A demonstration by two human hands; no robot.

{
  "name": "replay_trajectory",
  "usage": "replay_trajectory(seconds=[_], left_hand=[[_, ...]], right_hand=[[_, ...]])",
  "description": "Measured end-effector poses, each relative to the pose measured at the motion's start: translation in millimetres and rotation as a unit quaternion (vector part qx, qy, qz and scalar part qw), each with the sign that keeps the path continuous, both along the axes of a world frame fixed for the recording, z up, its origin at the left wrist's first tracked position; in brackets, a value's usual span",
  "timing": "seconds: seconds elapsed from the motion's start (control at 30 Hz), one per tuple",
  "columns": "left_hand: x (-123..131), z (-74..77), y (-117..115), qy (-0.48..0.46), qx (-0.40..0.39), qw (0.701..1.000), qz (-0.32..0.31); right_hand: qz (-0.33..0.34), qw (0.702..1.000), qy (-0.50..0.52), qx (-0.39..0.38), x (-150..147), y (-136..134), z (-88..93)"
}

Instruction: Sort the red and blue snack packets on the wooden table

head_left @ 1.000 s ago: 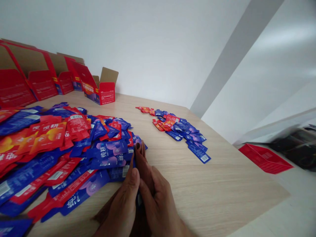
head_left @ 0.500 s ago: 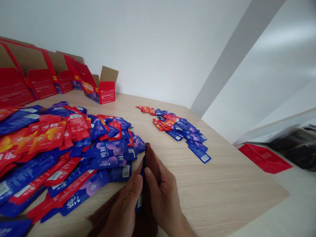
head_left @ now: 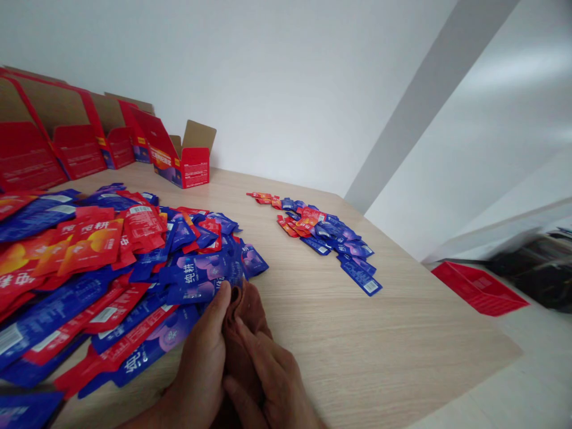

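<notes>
A pale wooden table (head_left: 357, 333) fills most of the view, set against a white wall. Along its far left edge stands a row of open red cardboard boxes (head_left: 183, 164), flaps up. Spread over the left half of the table is a big loose heap of flat red and blue sachets (head_left: 89, 268), overlapping in every direction. A smaller scatter of the same sachets (head_left: 326, 235) lies well apart from it, toward the far right of the table. Off the table to the right, lower down, sits a red tray (head_left: 480, 289) beside something dark and blurred.

At the bottom centre, both hands are pressed together at the near edge of the big heap. The left hand (head_left: 201, 369) and the right hand (head_left: 272, 381) close on a thin bundle (head_left: 243, 310) held upright between them; from this angle it reads only as a brownish edge, so I cannot tell for certain what it is made of. The left thumb tip touches a blue sachet at the heap's rim.

To do this well, it seems wise to keep the bundle's edges squared against the table, grip evenly from both sides, and avoid dragging neighbouring sachets out of the heap.
</notes>
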State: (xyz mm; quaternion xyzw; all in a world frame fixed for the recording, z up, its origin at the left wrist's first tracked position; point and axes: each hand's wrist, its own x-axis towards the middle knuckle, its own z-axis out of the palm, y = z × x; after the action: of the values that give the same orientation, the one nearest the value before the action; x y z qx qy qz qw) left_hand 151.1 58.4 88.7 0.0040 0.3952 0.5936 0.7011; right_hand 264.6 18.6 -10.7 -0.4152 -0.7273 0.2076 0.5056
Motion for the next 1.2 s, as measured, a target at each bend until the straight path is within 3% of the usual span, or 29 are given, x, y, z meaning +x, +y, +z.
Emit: replay_trajectory(seconds=[0.1, 0.23, 0.4, 0.5, 0.67, 0.83, 1.0, 1.1, 1.2], left_hand=[[-1, 15.6, 2, -0.113, -0.036, 0.993, 0.021], [-5, 18.8, 2, -0.009, -0.018, 0.997, 0.068], [-10, 9.5, 3, 0.053, -0.036, 0.998, 0.015], [-13, 4.3, 3, 0.070, -0.004, 0.997, 0.014], [-13, 2.4, 4, 0.029, -0.035, 0.999, -0.018], [-10, -7.0, 3, 0.108, 0.062, 0.989, -0.078], [-8, -3.9, 3, 0.099, 0.038, 0.994, -0.037], [-5, 0.8, 0, 0.096, -0.016, 0.994, -0.043], [2, 0.5, -6, 0.041, -0.037, 0.998, -0.024]], right_hand=[[-0.021, 0.998, 0.040, -0.035, 1, 1, 3.0], [-0.092, 0.975, 0.159, -0.129, 3, 6, 18.2], [-0.163, 0.918, 0.299, -0.203, 8, 12, 35.8], [-0.199, 0.906, 0.316, -0.198, 8, 10, 38.7], [-0.211, 0.908, 0.309, -0.190, 5, 6, 39.3], [-0.222, 0.911, 0.298, -0.177, 5, 5, 36.2], [-0.242, 0.915, 0.284, -0.151, 7, 4, 33.3], [-0.235, 0.938, 0.231, -0.110, 4, 10, 39.5], [-0.157, 0.978, 0.123, -0.053, -6, 18, 42.6]])
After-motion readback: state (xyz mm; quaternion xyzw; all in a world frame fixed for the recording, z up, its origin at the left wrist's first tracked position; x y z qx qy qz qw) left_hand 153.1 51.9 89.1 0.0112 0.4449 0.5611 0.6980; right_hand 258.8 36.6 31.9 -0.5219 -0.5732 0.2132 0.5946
